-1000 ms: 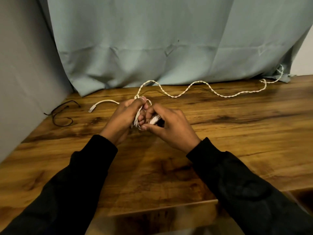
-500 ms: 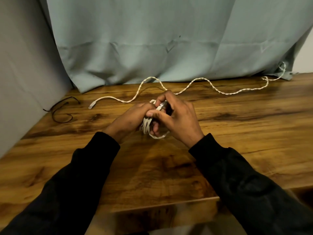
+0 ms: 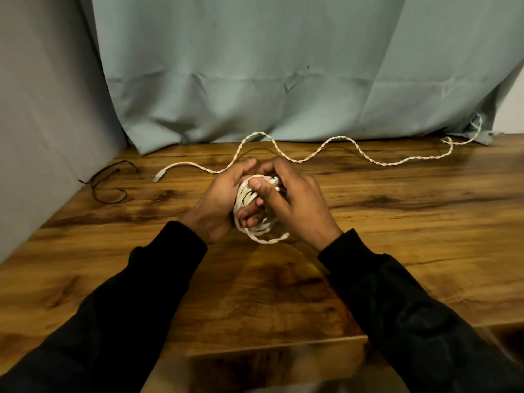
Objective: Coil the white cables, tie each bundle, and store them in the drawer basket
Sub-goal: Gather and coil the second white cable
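Above the brown wood-grain table (image 3: pixel 397 228), the left hand (image 3: pixel 218 202) and right hand (image 3: pixel 295 205) both curl round a white coiled cable bundle (image 3: pixel 249 199), the right thumb pressing its top. A long twisted white cable (image 3: pixel 354 150) lies loose along the back edge by the grey-green curtain (image 3: pixel 283 66). A thin black cord (image 3: pixel 107 180) lies left. What may be a drawer edge (image 3: pixel 278 350) shows at the near edge, its contents blurred.
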